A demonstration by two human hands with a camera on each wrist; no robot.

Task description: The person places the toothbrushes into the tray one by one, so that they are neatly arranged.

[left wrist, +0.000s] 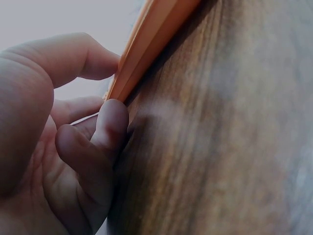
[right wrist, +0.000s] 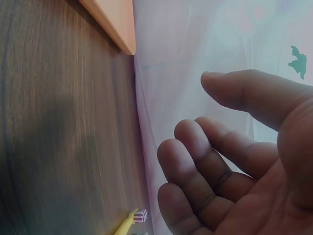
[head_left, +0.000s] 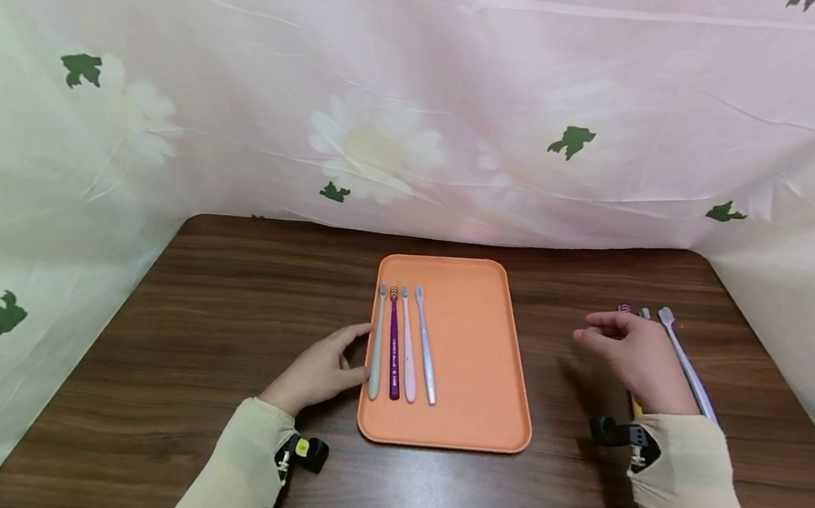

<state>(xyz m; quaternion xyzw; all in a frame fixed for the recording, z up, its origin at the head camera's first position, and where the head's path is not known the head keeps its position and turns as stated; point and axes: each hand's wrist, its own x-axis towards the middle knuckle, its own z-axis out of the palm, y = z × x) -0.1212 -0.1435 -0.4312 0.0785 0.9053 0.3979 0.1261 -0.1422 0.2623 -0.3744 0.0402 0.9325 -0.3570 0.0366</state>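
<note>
My left hand (head_left: 322, 370) rests against the left edge of an orange tray (head_left: 475, 354); its thumb and fingertips touch the rim in the left wrist view. Several toothbrushes lie side by side on the tray's left half: a grey-green toothbrush (head_left: 377, 351), a purple toothbrush (head_left: 394, 353), a pink toothbrush (head_left: 408, 355) and a light blue toothbrush (head_left: 426, 353). Over at the right, my right hand (head_left: 641, 356) hovers with loosely bent fingers, holding nothing. Beneath and beside it lie a yellow toothbrush (right wrist: 125, 224) with striped bristles, a lavender toothbrush (head_left: 689, 366), and another toothbrush head (head_left: 645, 313), mostly hidden.
The dark wooden table (head_left: 237, 293) carries the tray near its middle. A pale floral cloth (head_left: 474, 69) hangs behind the table and along both sides. Each wrist wears a small black camera mount.
</note>
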